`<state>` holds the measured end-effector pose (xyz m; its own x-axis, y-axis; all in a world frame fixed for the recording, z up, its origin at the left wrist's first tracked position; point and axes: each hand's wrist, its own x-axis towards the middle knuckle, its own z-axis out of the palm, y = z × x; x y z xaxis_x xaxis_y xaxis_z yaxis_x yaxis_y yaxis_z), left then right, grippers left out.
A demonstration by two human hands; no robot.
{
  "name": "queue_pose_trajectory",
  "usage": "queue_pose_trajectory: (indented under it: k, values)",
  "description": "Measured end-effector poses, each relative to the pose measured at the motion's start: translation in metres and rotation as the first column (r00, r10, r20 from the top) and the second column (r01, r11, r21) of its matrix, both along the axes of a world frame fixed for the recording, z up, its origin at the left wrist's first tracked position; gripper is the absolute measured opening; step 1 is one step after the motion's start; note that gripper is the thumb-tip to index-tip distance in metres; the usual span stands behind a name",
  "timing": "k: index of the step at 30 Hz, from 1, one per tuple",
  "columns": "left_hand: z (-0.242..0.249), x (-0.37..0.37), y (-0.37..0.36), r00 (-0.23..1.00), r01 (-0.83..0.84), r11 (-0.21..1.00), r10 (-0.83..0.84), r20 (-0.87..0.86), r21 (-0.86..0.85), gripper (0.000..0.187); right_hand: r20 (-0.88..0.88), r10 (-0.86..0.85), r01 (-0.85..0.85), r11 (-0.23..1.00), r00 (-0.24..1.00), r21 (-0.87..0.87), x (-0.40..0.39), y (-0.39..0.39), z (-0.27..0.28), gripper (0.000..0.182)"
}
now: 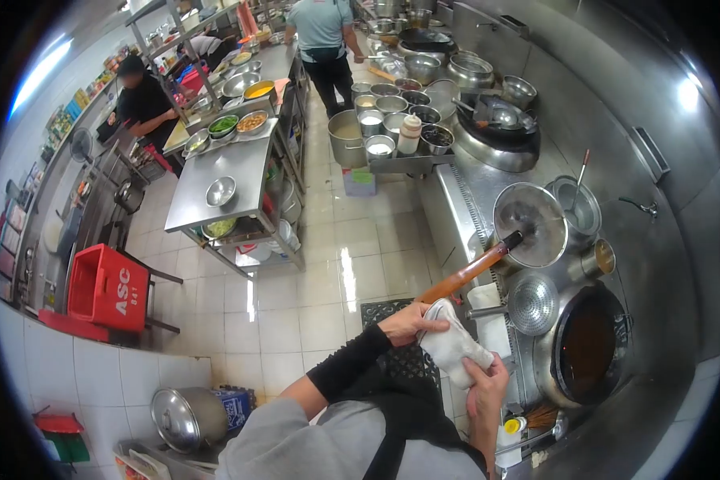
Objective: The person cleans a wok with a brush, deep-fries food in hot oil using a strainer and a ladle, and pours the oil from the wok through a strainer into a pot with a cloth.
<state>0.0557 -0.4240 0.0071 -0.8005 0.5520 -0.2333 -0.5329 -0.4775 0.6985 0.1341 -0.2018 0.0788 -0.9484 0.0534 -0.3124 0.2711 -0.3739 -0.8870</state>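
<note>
A white cloth [456, 346], bunched up, is held between my two hands. My left hand [408, 322] is closed on its upper left end, thumb on top. My right hand [486, 384] pinches the lower right end. Just beyond my left hand lies a long wooden handle [472, 270] with a dark collar, running up to a wide round metal pan or skimmer [530, 212]. Whether my left fingers also touch this handle is hidden. Right of the cloth, a perforated ladle [534, 303] lies beside a wok [590, 344] holding dark brown liquid.
Several seasoning containers and a squeeze bottle [409, 134] stand on the range shelf ahead. A steel table [216, 204] with bowls is left of the tiled aisle. One person [322, 40] stands ahead, another [148, 104] at left. A red crate [108, 288] sits left.
</note>
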Motion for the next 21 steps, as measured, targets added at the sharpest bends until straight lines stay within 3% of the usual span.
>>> queue_pose_trajectory:
  k: [2, 3, 7, 10, 11, 15, 18, 19, 21]
  values:
    - [0.004, -0.002, 0.005, 0.995, -0.018, 0.990, 0.004, -0.099, -0.143, 0.030, -0.015, -0.063, 0.062, 0.998, 0.998, -0.022, 0.004, 0.005, -0.009, 0.031]
    - [-0.007, -0.004, 0.012, 0.990, -0.059, 0.937, 0.009, -0.144, -0.346, 0.024, -0.012, -0.068, 0.068, 0.997, 0.998, -0.027, 0.009, 0.005, -0.012, 0.032]
    - [-0.022, 0.005, 0.051, 0.989, -0.131, 0.880, 0.085, -0.120, -0.457, 0.025, 0.024, -0.139, 0.140, 0.987, 0.990, -0.075, 0.013, 0.015, -0.020, 0.034]
    - [-0.021, 0.010, 0.061, 0.997, 0.021, 0.978, -0.007, 0.071, -0.208, 0.025, 0.065, -0.211, 0.218, 0.967, 0.975, -0.130, 0.017, 0.032, -0.027, 0.033]
    - [-0.042, 0.013, 0.067, 0.997, 0.010, 0.976, -0.027, -0.074, -0.219, 0.026, 0.077, -0.234, 0.243, 0.958, 0.969, -0.151, 0.019, 0.039, -0.030, 0.032]
    - [-0.049, 0.008, 0.077, 0.981, 0.090, 0.802, -0.172, -0.085, -0.591, 0.029, 0.148, -0.227, 0.249, 0.955, 0.963, -0.159, 0.021, 0.053, -0.038, 0.031]
    - [-0.027, 0.004, 0.089, 0.994, 0.102, 0.924, -0.109, 0.002, -0.369, 0.033, 0.190, -0.211, 0.252, 0.941, 0.959, -0.225, 0.017, 0.055, -0.052, 0.031]
    - [-0.010, 0.000, 0.089, 0.934, 0.170, 0.985, -0.174, 0.312, 0.040, 0.042, 0.206, -0.205, 0.251, 0.939, 0.957, -0.233, 0.012, 0.054, -0.046, 0.031]
    - [0.030, 0.007, 0.107, 0.922, 0.206, 0.978, -0.208, 0.326, 0.042, 0.045, 0.177, -0.138, 0.176, 0.959, 0.975, -0.222, 0.007, 0.061, -0.042, 0.031]
